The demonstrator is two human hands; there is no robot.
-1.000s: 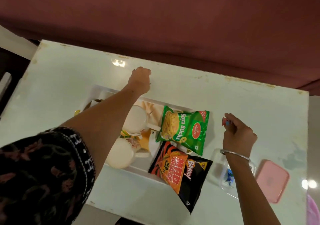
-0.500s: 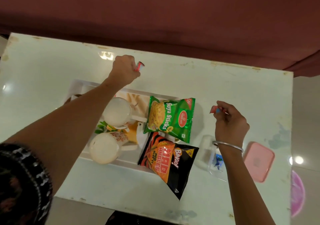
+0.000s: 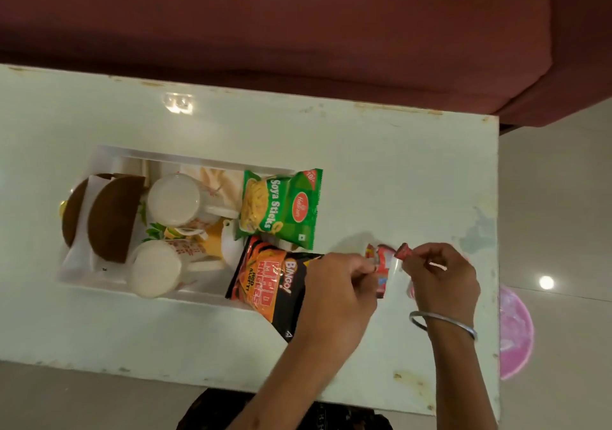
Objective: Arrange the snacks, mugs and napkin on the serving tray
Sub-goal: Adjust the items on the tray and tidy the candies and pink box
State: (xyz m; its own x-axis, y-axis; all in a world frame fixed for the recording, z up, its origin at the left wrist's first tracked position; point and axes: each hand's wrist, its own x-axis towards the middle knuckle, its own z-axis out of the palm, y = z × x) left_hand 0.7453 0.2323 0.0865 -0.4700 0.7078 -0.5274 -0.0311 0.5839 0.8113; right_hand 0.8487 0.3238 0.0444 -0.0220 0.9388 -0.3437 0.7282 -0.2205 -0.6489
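A white serving tray (image 3: 185,160) sits on the left half of the table. It holds two white mugs (image 3: 174,199) (image 3: 155,269), brown round snacks in a clear wrap (image 3: 112,217) and a pale napkin (image 3: 217,181). A green Soya Sticks pack (image 3: 281,209) lies on the tray's right end. A black and orange Bingo pack (image 3: 265,283) overhangs its front right corner. To the right of the tray, my left hand (image 3: 334,288) pinches a small red candy (image 3: 376,257). My right hand (image 3: 442,275) pinches another red candy (image 3: 404,251). A clear container (image 3: 394,274) shows between them.
The pale green table (image 3: 364,164) ends just right of my right hand. A dark red sofa (image 3: 298,32) runs along the far side. A pink round object (image 3: 515,330) lies on the floor to the right.
My left hand came from the table's far edge behind the tray to the right front, beside my right hand, with a red candy. The brown snacks are uncovered now.
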